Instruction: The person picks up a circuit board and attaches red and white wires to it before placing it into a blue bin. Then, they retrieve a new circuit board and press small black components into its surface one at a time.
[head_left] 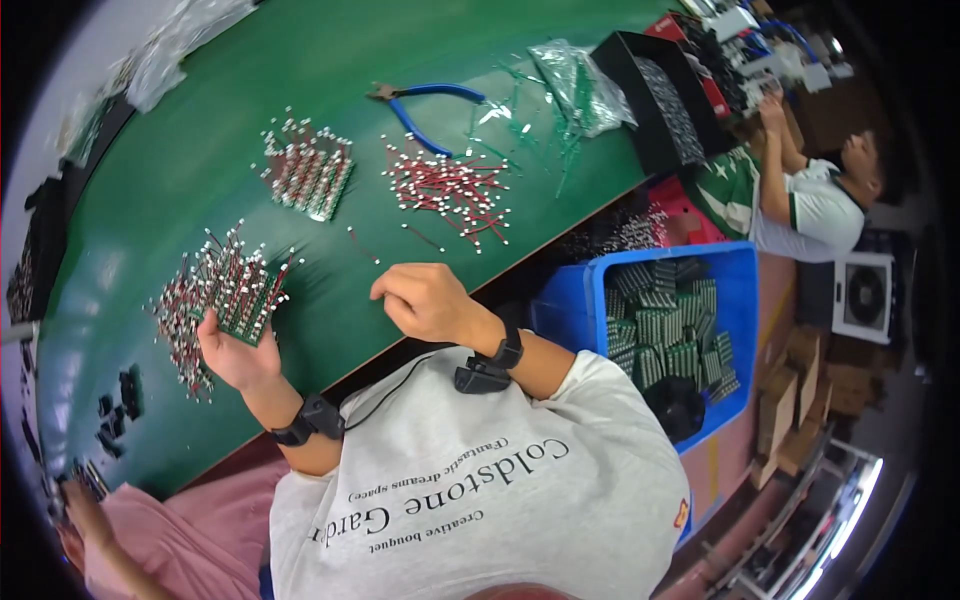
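My left hand (pixel 240 358) grips the near edge of a green circuit board panel (pixel 246 308). Red wires with white connectors stand up from this panel. Beside and partly behind it spreads a heap of wired pieces (pixel 185 345) with white ends. My right hand (pixel 425 300) is over the table's front edge, its fingers curled together; whatever they may hold is hidden. Beyond it lie two loose red wires (pixel 424 238) and a pile of red wires with white connectors (pixel 450 190). Another wired board panel (pixel 312 178) rests farther back.
Blue-handled cutters (pixel 415 105), green scraps (pixel 520 120), a clear plastic bag (pixel 580 88) and a black box (pixel 665 100) are at the back right. A blue bin (pixel 750 330) of board panels stands right. Co-workers sit at right (pixel 825 205) and left (pixel 190 535). Black parts (pixel 120 410) lie left.
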